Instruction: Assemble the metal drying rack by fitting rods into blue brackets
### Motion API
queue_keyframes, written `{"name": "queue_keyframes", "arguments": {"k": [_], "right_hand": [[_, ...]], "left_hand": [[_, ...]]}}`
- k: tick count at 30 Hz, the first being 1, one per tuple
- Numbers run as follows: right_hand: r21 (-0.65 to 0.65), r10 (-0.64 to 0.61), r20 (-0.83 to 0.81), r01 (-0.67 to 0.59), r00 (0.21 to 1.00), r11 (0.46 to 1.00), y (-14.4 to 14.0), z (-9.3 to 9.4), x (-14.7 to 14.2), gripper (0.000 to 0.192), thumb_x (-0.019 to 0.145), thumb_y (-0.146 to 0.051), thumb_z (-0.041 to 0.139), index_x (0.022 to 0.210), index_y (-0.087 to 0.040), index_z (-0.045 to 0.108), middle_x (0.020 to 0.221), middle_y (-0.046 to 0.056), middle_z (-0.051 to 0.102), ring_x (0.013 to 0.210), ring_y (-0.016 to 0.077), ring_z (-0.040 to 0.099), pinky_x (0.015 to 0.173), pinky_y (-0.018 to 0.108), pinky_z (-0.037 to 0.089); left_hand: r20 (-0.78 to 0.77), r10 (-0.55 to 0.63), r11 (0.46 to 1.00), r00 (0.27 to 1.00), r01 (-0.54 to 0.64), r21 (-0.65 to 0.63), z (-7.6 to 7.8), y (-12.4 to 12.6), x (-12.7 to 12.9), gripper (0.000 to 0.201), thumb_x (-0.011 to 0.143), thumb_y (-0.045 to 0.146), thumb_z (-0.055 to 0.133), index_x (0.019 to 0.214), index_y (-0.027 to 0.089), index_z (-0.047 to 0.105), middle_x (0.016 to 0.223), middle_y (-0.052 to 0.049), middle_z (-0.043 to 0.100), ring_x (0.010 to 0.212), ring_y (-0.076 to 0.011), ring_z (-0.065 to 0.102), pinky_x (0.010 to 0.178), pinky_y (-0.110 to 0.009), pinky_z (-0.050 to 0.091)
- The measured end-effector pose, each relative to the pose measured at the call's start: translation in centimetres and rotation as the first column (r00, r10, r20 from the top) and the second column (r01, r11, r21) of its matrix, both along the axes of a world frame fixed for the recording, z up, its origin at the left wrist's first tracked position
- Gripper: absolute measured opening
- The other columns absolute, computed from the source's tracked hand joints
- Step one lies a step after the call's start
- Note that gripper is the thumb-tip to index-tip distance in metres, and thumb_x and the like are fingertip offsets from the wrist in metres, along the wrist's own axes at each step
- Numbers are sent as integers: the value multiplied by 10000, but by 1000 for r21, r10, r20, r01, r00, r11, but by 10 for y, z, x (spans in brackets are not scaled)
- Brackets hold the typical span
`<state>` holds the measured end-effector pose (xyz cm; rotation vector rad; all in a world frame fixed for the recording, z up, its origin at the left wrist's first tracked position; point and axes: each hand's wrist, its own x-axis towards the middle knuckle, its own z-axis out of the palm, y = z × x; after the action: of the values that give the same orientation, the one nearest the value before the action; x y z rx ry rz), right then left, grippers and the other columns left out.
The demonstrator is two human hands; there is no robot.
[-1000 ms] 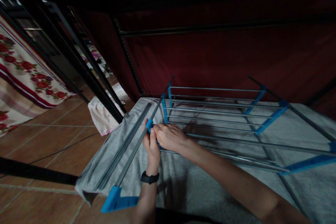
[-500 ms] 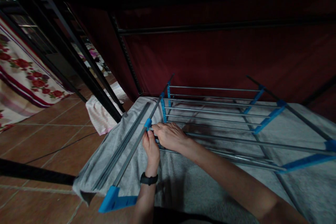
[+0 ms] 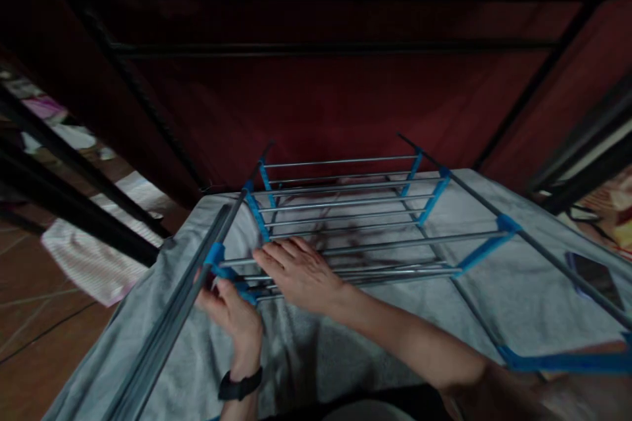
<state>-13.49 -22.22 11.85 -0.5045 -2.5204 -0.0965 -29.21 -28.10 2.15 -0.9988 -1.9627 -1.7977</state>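
Right hand (image 3: 299,271) now flat on rack (image 3: 345,210), seemingly

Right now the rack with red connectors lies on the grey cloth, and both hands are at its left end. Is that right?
Not quite. In the head view the connectors on the rack are blue, not red. The rest holds: the rack lies on the grey cloth, and the left hand and right hand are at its left end.
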Motion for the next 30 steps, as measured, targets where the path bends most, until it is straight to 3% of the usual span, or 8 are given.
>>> {"name": "queue_keyframes", "arguments": {"k": [3,6,11,14,18,22,25,30], "right_hand": [[32,-115,-137,121,984,992,1,-22,49,422,981,-161,459,1396,-220,510,1364,69,598,1289,215,489,1137,405,395],[9,-251,-277,264,928,964,-2,-50,100,496,947,-104,459,1418,-251,503,1342,79,602,1305,223,478,1113,431,420],[-169,-463,-429,434,776,885,-13,-91,173,554,927,-65,440,1415,-320,501,1320,82,568,1298,246,486,1075,500,444],[-323,-600,-436,505,671,800,-19,-111,206,462,946,-107,435,1345,-308,552,1318,87,551,1272,250,495,1054,505,444],[-523,-760,-455,551,465,650,-24,-139,243,346,937,-197,455,1244,-279,592,1270,84,562,1242,258,496,1061,522,417],[-723,-862,-446,471,241,506,-22,-172,270,308,870,-275,498,1163,-253,590,1197,77,582,1190,257,522,1031,492,431],[-868,-910,-410,281,56,409,-15,-194,279,317,795,-345,563,1098,-254,586,1137,66,603,1070,238,574,954,428,476],[-929,-933,-348,-96,-95,357,3,-203,281,372,640,-375,685,988,-264,617,982,25,662,908,221,617,850,387,510]], "left_hand": [[-57,81,993,995,-75,93,-12,-14,15,437,963,331,507,1375,185,519,1339,-134,548,1263,-289,515,1078,-528,420],[-318,-85,995,944,67,-67,-23,-23,35,424,935,269,564,1355,213,555,1230,-121,607,1214,-310,548,1057,-548,425],[-604,-476,879,639,344,-330,-23,-10,82,392,916,138,585,1302,207,576,1142,-110,659,1096,-255,610,954,-415,472],[-653,-577,817,491,362,-449,-15,6,107,398,920,115,575,1313,178,567,1167,-125,675,1119,-260,610,991,-425,441],[-626,-672,739,397,299,-603,-5,26,121,358,967,182,512,1318,160,585,1192,-132,686,1037,-255,630,970,-434,445],[-564,-772,630,293,237,-739,-2,42,129,355,973,194,487,1300,164,624,1189,-129,697,1036,-263,647,931,-438,471],[-493,-834,544,247,220,-810,0,49,138,355,967,149,472,1275,179,648,1130,-112,717,996,-239,667,904,-402,491],[-466,-842,527,271,232,-818,5,51,147,327,989,199,472,1251,213,667,1051,-82,728,911,-228,680,832,-375,510]]}}
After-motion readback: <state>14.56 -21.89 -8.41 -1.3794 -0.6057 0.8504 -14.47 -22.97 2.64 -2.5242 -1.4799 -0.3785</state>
